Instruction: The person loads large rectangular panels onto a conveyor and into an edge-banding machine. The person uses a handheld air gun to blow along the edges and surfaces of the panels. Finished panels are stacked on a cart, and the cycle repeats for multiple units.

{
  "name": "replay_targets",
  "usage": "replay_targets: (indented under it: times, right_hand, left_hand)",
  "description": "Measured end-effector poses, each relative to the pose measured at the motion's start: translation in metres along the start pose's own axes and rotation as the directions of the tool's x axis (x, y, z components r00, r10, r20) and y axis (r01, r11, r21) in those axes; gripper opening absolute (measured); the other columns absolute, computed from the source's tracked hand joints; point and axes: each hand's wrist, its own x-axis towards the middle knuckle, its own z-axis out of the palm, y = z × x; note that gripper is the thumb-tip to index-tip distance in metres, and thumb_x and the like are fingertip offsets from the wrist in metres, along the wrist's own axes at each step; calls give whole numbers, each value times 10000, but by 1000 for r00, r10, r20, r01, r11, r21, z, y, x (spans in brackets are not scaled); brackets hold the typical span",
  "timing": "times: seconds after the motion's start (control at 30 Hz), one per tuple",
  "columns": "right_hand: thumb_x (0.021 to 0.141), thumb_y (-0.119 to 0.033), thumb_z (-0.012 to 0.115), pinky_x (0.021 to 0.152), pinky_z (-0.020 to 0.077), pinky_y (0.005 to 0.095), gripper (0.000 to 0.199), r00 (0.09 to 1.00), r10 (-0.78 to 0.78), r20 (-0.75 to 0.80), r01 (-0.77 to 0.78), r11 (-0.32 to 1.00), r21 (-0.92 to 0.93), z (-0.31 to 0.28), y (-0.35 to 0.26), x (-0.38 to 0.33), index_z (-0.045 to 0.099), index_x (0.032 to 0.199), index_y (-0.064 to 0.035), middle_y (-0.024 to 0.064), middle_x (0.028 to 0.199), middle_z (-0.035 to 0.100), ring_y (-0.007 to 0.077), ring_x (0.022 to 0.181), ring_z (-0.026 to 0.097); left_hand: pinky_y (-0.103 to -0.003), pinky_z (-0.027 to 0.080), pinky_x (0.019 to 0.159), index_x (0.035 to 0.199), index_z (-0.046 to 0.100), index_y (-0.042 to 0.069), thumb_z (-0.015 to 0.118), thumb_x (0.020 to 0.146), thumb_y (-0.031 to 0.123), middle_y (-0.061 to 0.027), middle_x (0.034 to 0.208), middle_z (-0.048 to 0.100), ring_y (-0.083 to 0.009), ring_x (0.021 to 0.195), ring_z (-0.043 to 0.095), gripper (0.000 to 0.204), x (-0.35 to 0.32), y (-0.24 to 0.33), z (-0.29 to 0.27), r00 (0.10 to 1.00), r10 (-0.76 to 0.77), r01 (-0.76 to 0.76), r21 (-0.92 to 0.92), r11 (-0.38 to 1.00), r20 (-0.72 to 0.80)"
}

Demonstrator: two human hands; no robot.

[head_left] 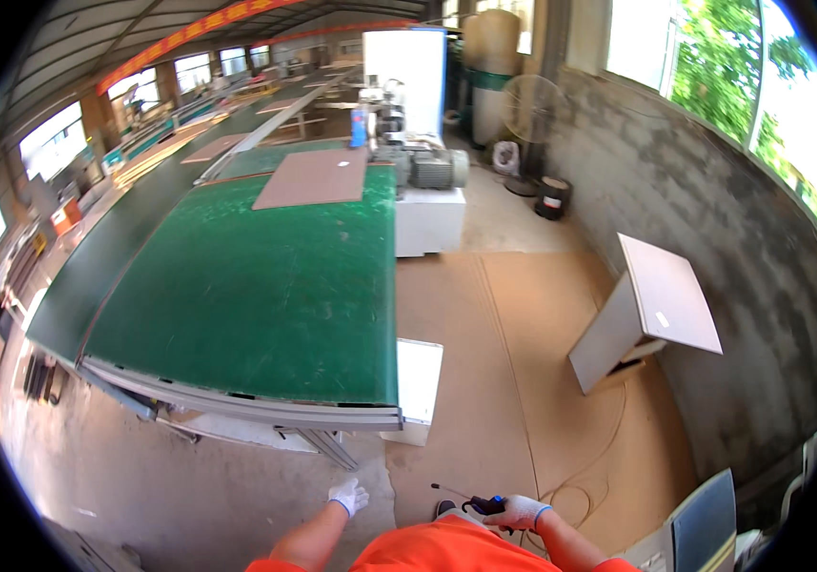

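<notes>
My right hand (520,513), in a white glove, is closed around a blue and black air blow gun (486,505) at the lower middle. The gun's thin nozzle points left, and a thin hose (568,492) loops over the floor on its right. My left hand (349,496), also gloved, hangs with nothing in it, its fingers loosely apart. It is nearest to the metal leg (330,448) under the front edge of a green conveyor belt (256,286). On the belt's far part lies a flat brownish panel (313,179) with a small white label.
A machine with a grey motor (433,170) stands beside the belt's far right. A white box-like unit (420,381) sits by its near right corner. Brown sheets (456,315) cover the floor. A small cabinet-like stand (656,305) is near the right wall, and a chair (704,524) at lower right.
</notes>
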Motion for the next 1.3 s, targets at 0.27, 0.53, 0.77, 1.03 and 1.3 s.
replay_targets:
  times: [0.27,0.53,0.77,1.03,1.3]
  right_hand:
    - [871,-423,769,596,458,294,331,971,-103,214,112,993,-30,-65,-125,59,757,879,-92,1,754,679,109,663,589]
    - [951,-304,752,483,393,238,231,942,-290,171,225,921,319,-40,-290,124,702,973,-79,29,799,723,69,558,552]
    - [987,-320,712,477,408,237,334,974,-223,32,142,717,683,30,-409,217,687,1144,-26,103,908,763,105,546,580]
    - [1031,-318,645,578,559,301,366,990,-142,2,105,741,663,69,-450,240,644,1195,9,146,987,764,164,626,677]
    - [1032,-339,632,590,585,333,366,980,-71,-187,179,733,656,84,-461,240,638,1152,7,177,1003,753,185,633,689]
  left_hand:
    - [-548,610,755,1271,564,64,624,997,205,-180,1085,689,-392,901,724,314,-14,9,-34,987,61,-117,-400,909,-150]
    - [-370,571,628,1086,670,23,653,944,81,-96,889,689,-230,753,686,155,-46,92,-75,822,360,-539,-398,743,-441]
    - [-304,556,731,1043,710,16,696,945,84,-87,899,716,-134,788,660,120,-85,194,-202,224,900,-857,363,364,-373]
    - [-435,554,802,1010,699,54,703,855,25,-142,985,699,-341,918,687,158,-136,302,-345,-202,972,-664,747,-44,-122]
    - [-576,437,1064,1121,658,69,778,801,152,-176,1243,625,-428,1200,571,352,-110,392,-330,-267,964,-670,716,-194,12]
